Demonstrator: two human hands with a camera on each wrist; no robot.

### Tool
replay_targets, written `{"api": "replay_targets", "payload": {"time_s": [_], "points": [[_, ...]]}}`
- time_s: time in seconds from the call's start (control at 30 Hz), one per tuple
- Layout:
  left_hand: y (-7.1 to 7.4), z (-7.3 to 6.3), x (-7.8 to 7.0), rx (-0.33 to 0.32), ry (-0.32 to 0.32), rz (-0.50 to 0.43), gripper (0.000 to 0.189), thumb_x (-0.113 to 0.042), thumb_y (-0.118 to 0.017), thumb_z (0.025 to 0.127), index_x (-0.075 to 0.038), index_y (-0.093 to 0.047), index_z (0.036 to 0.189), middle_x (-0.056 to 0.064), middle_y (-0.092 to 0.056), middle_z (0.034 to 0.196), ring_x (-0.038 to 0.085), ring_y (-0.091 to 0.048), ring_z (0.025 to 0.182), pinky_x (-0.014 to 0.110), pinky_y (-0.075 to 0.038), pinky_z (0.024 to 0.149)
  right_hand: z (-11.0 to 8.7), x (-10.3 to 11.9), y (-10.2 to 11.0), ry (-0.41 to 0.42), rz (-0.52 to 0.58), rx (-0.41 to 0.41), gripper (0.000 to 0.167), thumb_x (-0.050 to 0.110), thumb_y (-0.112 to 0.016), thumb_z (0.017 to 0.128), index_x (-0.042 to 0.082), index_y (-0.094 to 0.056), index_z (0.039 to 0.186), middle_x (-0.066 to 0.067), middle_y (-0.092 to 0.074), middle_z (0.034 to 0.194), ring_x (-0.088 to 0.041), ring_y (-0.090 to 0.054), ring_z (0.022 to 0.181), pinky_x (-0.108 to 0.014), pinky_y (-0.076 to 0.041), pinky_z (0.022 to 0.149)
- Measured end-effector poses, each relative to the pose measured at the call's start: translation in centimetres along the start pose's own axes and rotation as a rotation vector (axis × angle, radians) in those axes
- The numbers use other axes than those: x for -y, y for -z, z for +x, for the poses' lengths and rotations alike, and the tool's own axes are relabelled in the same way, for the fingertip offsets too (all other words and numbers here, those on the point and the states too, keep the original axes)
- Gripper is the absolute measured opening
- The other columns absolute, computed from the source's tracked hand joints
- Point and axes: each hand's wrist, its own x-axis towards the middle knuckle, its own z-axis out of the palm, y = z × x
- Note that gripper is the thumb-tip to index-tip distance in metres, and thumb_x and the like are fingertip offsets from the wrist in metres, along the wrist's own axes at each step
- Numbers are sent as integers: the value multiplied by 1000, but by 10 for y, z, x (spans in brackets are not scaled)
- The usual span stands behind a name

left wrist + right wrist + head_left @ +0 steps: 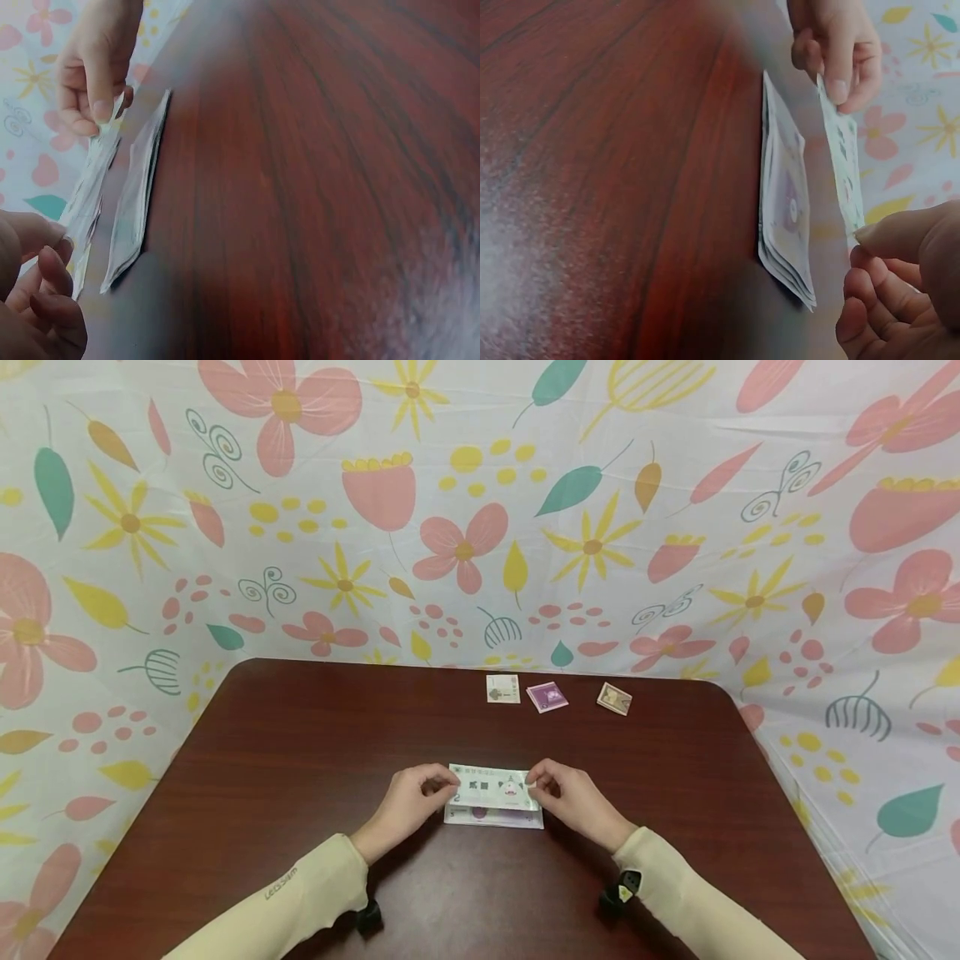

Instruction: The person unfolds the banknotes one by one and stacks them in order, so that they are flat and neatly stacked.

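Pinching the pale-green rectangular paper note (491, 788) between left hand (405, 800) and right hand (576, 798), we needed even tension, clear of the white-and-purple paper stack (787, 196) below our grip.

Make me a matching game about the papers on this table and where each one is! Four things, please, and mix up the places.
Things:
1. whitish paper
2. pale green note
3. brown paper
4. purple paper

Places:
A. right end of the row at the far side of the table
B. middle of that far row
C. left end of that far row
D. pinched between the left hand and the right hand

Right pairs: 1-C, 2-D, 3-A, 4-B
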Motion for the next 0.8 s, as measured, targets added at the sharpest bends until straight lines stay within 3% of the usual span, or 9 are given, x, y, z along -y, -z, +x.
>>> {"api": "replay_targets", "payload": {"time_s": [0.13, 0.33, 0.5, 0.8], "points": [[-1, -1, 1, 25, -36, 105, 9, -8, -77, 94, -16, -79, 98, -7, -71, 91, 2, -54, 67, 24, -50, 65, -1, -1, -2, 2, -23, 29, 13, 1, -73, 92, 9, -68, 100, 10, -64, 80, -3, -57, 74, -26, -51, 69], [-2, -2, 2, 56, -72, 186, 10, -6, -78, 91, -15, -80, 95, -7, -69, 88, 3, -58, 71, 25, -50, 66, -1, 0, -4, -26, -38, 83, 10, 2, -71, 93, 8, -68, 100, 10, -61, 78, -1, -53, 71, -23, -48, 66], [-4, -1, 5, 72, -69, 276, 7, -11, -82, 89, -17, -81, 92, -9, -70, 87, 5, -64, 77, 27, -52, 70, -1, -1, -8, -38, -55, 97, 9, 1, -71, 93, 8, -67, 98, 10, -59, 76, 0, -50, 68, -22, -46, 63], [-6, 0, 5, 83, -42, 321, 6, -15, -81, 92, -20, -81, 95, -11, -68, 87, 6, -64, 75, 28, -51, 67, 0, -3, -13, -40, -69, 108, 10, 1, -71, 93, 7, -66, 97, 9, -57, 74, 1, -49, 65, -22, -45, 61]]}}
